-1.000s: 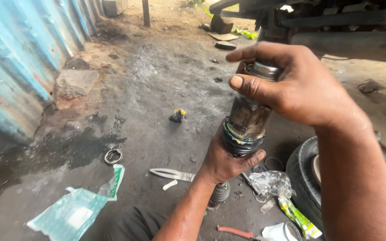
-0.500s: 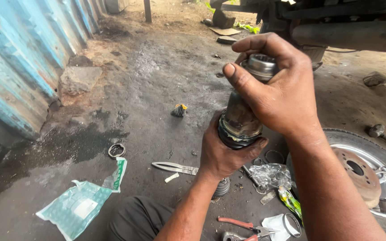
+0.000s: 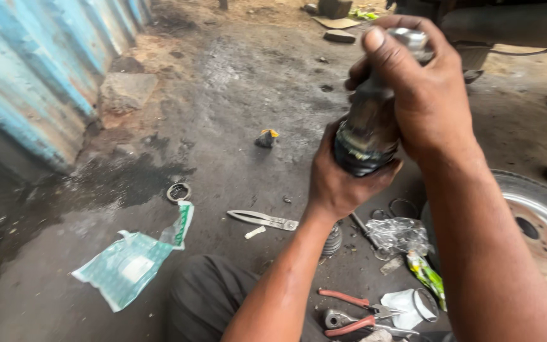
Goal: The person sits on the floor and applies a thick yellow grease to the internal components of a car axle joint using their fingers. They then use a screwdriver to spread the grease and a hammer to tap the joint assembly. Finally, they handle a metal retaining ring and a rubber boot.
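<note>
Far left: blue corrugated wall (image 3: 26,76). Near left, on the oily ground: green-and-white plastic wrapper (image 3: 131,263); just beyond it, a small metal ring (image 3: 178,191). Centre ground: metal shears (image 3: 262,220), lying flat. Centre right, raised above the ground: greasy metal joint (image 3: 368,133), upright, held between both hands. Left hand (image 3: 340,180) cups its dark lower end from beneath; right hand (image 3: 422,88) is wrapped over its shiny top. Near right: red-handled pliers (image 3: 356,310). Far right: wheel (image 3: 539,228), lying flat.
</note>
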